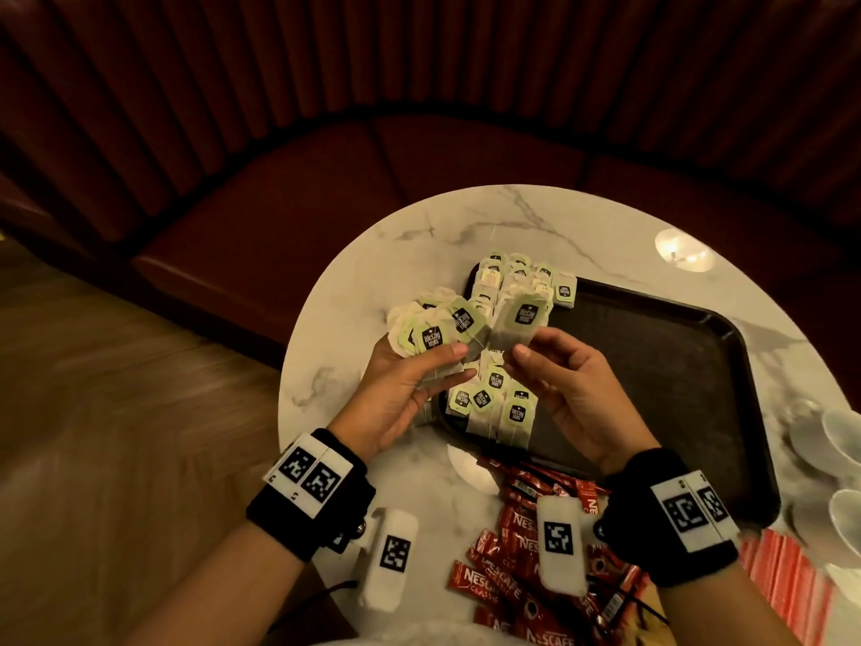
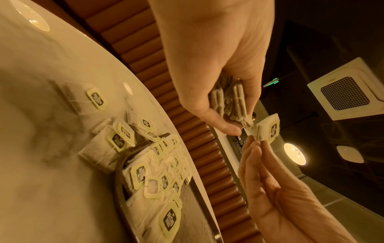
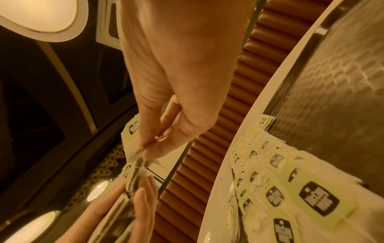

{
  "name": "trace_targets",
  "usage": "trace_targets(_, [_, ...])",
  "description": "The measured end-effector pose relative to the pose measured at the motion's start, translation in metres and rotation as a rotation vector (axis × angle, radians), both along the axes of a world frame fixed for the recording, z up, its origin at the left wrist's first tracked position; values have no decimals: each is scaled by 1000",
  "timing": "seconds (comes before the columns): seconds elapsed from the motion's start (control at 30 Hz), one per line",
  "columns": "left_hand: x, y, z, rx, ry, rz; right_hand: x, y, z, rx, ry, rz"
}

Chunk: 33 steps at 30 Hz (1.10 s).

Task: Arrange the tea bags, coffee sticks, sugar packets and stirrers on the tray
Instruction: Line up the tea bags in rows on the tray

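Over the left end of the dark tray (image 1: 652,389), my left hand (image 1: 447,366) grips a fanned stack of tea bags (image 1: 433,335) with green tags. My right hand (image 1: 519,356) pinches one tea bag (image 1: 517,324) by its lower edge, right beside that stack. In the left wrist view the left hand (image 2: 239,120) clamps the stack (image 2: 228,102) edge-on, and the right hand (image 2: 253,139) pinches the single bag (image 2: 268,129). The right wrist view shows the right hand (image 3: 147,149) pinching bags just above the left hand (image 3: 135,194). More tea bags (image 1: 498,407) lie on the tray's left end.
Red coffee sticks (image 1: 512,543) lie piled on the marble table (image 1: 354,282) near me. Red-and-white striped packets (image 1: 782,580) sit at the lower right, white cups (image 1: 843,440) at the right edge. Loose tea bags (image 2: 116,136) lie beside the tray rim (image 2: 118,180). A booth seat curves behind.
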<state>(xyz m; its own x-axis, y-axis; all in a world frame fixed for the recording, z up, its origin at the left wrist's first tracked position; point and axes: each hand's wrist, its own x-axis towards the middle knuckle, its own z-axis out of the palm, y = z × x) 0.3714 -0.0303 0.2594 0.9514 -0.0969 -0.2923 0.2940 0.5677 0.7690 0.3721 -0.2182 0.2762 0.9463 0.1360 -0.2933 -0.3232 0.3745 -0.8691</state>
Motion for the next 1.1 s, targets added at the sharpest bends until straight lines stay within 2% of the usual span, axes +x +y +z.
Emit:
trace_targets(0.17, [1,2,-9,28,17,-16,19,-20,-15,-92,52,-94])
trace_targets(0.43, [1,5,-25,86,89,-7,94,-81,-69,-385,147,-342])
trace_targets(0.6, [1,2,-38,160,149,-19,135,-99,-102,-566,238,-351])
trace_targets(0.8, [3,0,-49,185,179,-37,167,-105,-124,-711,244,-329])
trace_targets(1.1, [8,-4,-46,166,158,-51,171,-105,-122,-748,241,-354])
